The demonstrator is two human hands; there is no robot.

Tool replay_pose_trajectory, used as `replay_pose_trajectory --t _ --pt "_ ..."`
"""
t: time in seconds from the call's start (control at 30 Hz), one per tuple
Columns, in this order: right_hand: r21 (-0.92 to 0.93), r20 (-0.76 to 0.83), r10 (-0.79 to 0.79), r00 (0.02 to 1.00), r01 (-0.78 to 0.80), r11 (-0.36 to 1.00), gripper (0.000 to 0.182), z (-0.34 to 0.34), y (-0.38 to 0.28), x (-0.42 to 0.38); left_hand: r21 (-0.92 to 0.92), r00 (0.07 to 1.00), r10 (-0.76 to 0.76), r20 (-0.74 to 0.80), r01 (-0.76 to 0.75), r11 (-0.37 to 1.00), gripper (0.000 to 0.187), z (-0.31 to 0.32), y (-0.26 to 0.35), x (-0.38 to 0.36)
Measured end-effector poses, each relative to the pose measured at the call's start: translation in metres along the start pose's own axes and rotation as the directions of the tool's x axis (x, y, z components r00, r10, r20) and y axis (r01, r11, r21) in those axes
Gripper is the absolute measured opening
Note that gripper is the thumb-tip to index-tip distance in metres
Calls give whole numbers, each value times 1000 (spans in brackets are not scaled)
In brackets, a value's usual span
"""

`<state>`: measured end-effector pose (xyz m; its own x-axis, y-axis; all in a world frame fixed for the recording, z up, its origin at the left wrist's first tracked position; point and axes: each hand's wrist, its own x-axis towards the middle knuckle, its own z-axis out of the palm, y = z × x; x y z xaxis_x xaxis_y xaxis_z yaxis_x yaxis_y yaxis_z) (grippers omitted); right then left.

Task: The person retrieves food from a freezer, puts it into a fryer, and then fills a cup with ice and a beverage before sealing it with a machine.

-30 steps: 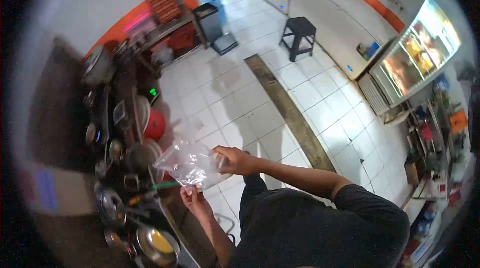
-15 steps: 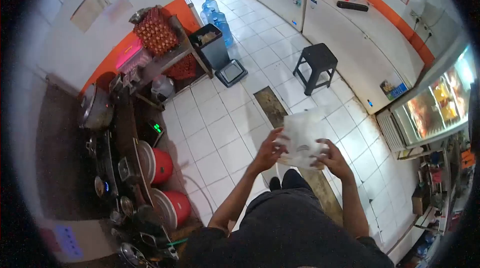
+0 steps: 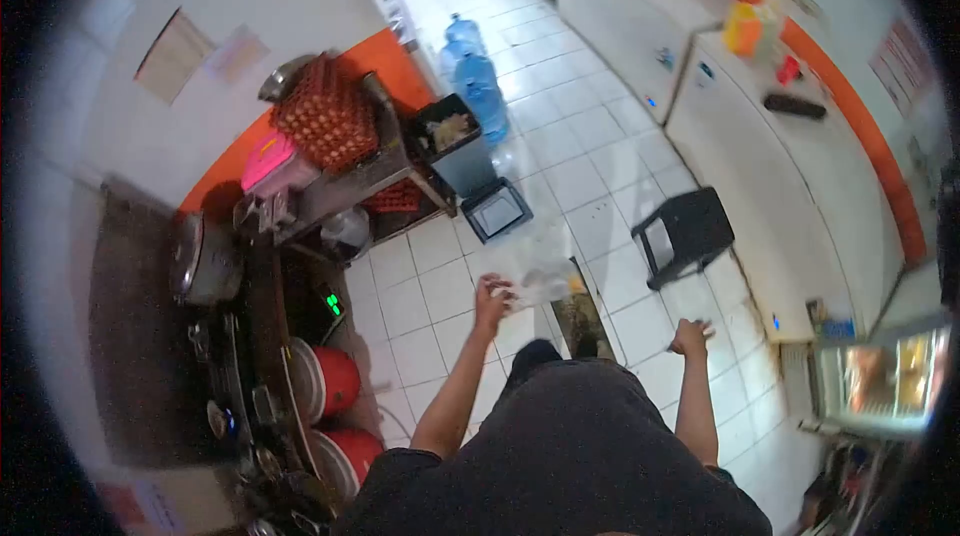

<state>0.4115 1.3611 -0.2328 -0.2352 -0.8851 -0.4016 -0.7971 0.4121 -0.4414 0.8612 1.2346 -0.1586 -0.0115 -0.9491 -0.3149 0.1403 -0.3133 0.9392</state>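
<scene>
A thin, see-through plastic bag (image 3: 545,283) hangs out to the right of my left hand (image 3: 493,298), whose fingers pinch its near edge. Something yellowish shows at the bag's far end, too blurred to name. My right hand (image 3: 692,336) is well apart from the bag, in front of the black stool (image 3: 690,231). Its fingers are curled in, and whether anything is between them I cannot make out.
At left are a cooking counter (image 3: 262,306), red buckets (image 3: 335,381) and stacked egg trays (image 3: 325,111). Ahead stand a dark bin (image 3: 465,151), a scale (image 3: 497,211) and blue water bottles (image 3: 480,91). White chest freezers (image 3: 750,166) and a lit display fridge (image 3: 890,376) line the right.
My hands have moved apart; the right one has let go of the bag and swung right. The bag stays with my left hand, which has shifted left. The view has turned, and the stool appears tilted.
</scene>
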Motion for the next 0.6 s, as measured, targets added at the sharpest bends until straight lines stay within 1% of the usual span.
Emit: replay_pose_trajectory --t 0.03,0.07,0.1,0.13,0.17,0.23,0.27,0.3,0.33,0.37,0.4,0.43,0.47,0.5,0.53,0.57,0.6 --pt "-381 65 -75 995 94 920 57 4 6 40 -143 996 49 -73 -59 988 35 -21 -1 24" --pt "3 13 -111 994 111 994 50 -30 -39 50 -47 986 57 -159 -65 997 33 -37 11 44" --pt "386 -44 -118 992 125 914 44 -73 -97 62 -137 966 -39 -256 4 991 34 -54 15 74" --pt "-17 -34 -166 985 166 986 31 -81 -109 101 -103 944 1 -330 -37 994 34 -64 26 96" --pt "-33 -14 -179 984 178 983 31 -83 -119 138 -62 929 -22 -369 -2 998 35 -79 32 128" --pt "179 111 1 994 -21 984 30 -91 -153 204 -185 882 -53 -467 -39 982 34 -91 47 193" --pt "375 216 -49 975 -36 926 33 -99 -172 225 -195 876 -65 -477 -33 980 34 -96 53 231" --pt "365 224 -46 974 -39 930 33 -97 -180 250 -192 860 -31 -509 -78 978 33 -103 57 274" --pt "211 121 -157 980 129 969 39 -92 -180 262 -182 844 -3 -536 -112 977 32 -113 62 315" --pt "32 26 -288 957 287 957 48 -89 -178 282 -152 858 -8 -514 -82 985 31 -132 58 371" --pt "15 109 -88 990 87 996 56 -77 -162 298 -133 868 -35 -496 -36 990 30 -149 48 412" --pt "34 189 -9 982 3 999 52 -88 -162 295 -126 831 -39 -555 -37 991 30 -152 51 441" --pt "-64 245 -178 953 199 978 45 -51 -73 318 -116 793 -30 -609 -52 992 30 -152 61 477" --pt "63 446 94 890 -135 989 36 -81 -100 306 -135 793 -51 -607 -40 990 30 -158 61 513" --pt "50 459 125 880 -166 985 37 -89 -76 299 -144 755 -36 -655 -77 987 35 -168 51 546" --pt "27 483 265 834 -317 948 42 -120 -93 287 -142 714 -16 -700 -117 983 41 -175 39 577" --pt "150 457 410 789 -523 839 42 -136 -95 277 -144 715 -31 -698 -98 985 41 -179 24 604"
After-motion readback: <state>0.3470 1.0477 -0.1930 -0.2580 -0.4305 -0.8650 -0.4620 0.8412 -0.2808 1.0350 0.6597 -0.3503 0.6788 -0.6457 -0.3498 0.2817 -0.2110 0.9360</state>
